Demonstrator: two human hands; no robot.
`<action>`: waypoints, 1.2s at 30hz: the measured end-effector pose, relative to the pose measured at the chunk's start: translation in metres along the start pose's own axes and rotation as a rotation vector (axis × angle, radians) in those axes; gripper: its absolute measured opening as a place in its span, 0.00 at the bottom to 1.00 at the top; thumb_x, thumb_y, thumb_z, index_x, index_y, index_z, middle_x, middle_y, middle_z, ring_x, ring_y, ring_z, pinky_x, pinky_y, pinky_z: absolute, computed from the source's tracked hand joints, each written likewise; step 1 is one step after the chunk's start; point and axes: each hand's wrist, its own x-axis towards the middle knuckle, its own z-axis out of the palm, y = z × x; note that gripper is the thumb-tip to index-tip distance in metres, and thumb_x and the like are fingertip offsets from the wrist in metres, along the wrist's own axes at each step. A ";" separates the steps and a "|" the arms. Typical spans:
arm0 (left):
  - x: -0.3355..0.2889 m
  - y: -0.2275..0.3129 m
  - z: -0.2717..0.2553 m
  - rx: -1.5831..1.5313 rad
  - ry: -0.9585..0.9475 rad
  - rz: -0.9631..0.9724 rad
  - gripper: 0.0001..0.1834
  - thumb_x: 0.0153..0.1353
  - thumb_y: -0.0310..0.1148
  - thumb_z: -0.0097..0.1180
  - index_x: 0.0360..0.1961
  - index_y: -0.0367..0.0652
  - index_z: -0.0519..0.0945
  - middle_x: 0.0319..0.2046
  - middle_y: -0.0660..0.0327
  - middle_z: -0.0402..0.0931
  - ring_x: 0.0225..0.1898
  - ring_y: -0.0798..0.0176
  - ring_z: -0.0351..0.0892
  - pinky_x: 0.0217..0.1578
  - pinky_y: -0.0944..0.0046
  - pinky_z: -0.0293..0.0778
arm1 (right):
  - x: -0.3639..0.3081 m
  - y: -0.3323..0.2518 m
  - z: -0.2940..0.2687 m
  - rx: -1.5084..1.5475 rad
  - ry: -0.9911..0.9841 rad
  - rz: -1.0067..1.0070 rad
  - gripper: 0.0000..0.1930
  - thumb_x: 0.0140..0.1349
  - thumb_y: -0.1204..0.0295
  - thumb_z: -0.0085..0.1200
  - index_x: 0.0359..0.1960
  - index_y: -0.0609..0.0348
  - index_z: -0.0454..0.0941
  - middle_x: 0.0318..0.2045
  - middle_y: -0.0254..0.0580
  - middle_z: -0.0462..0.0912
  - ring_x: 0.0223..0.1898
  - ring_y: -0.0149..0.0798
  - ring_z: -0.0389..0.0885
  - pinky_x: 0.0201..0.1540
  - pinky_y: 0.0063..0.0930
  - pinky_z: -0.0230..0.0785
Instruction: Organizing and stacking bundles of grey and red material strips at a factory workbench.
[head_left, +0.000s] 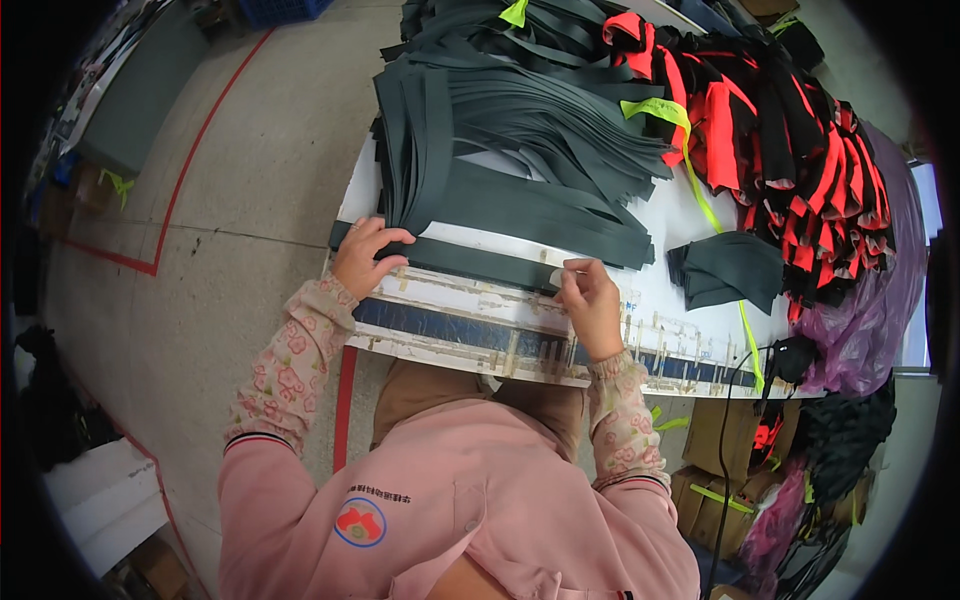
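A dark grey-green fabric strip (470, 262) lies lengthwise along the near side of the white work table (655, 300). My left hand (365, 258) rests on the strip's left end, thumb and fingers apart. Near its right end, my right hand (592, 310) pinches a small whitish piece (557, 277) against or just over the cloth. That piece is partly covered by my fingers, and its kind is unclear. Just beyond the strip, a large pile of similar strips (520, 130) is spread out, its folded ends hanging toward my left hand.
Black and red garment pieces (760, 120) are heaped at the far right beside purple plastic sheeting (870, 300). A small stack of dark pieces (730, 270) sits right of my right hand. A yellow-green ribbon (700, 195) trails across the table. Cardboard boxes (715, 435) stand below at right.
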 end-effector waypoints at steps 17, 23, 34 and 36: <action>-0.001 -0.008 0.012 -0.086 0.109 -0.003 0.12 0.55 0.23 0.60 0.37 0.43 0.70 0.33 0.58 0.72 0.38 0.50 0.72 0.42 0.54 0.68 | 0.025 -0.022 0.139 -0.010 -0.318 -0.209 0.09 0.64 0.74 0.55 0.44 0.59 0.74 0.19 0.44 0.81 0.20 0.40 0.81 0.25 0.32 0.71; -0.002 -0.006 0.009 -0.086 0.121 -0.032 0.12 0.55 0.24 0.60 0.37 0.42 0.69 0.32 0.58 0.71 0.38 0.50 0.72 0.42 0.55 0.68 | 0.021 -0.024 0.170 -0.151 -0.270 -0.270 0.07 0.62 0.72 0.57 0.40 0.59 0.77 0.23 0.45 0.84 0.25 0.47 0.82 0.35 0.38 0.70; 0.001 -0.006 0.009 -0.114 0.107 0.028 0.08 0.54 0.24 0.58 0.33 0.46 0.73 0.31 0.59 0.70 0.37 0.50 0.72 0.43 0.55 0.68 | 0.020 -0.021 0.161 -0.093 -0.301 -0.190 0.09 0.63 0.73 0.55 0.42 0.63 0.75 0.24 0.45 0.83 0.24 0.42 0.83 0.32 0.35 0.72; -0.001 -0.003 0.008 0.011 0.061 0.019 0.09 0.54 0.23 0.57 0.36 0.49 0.81 0.30 0.59 0.68 0.35 0.50 0.70 0.42 0.56 0.67 | 0.016 -0.022 0.131 0.119 -0.270 -0.082 0.09 0.67 0.74 0.54 0.43 0.67 0.73 0.27 0.43 0.83 0.24 0.30 0.81 0.27 0.24 0.72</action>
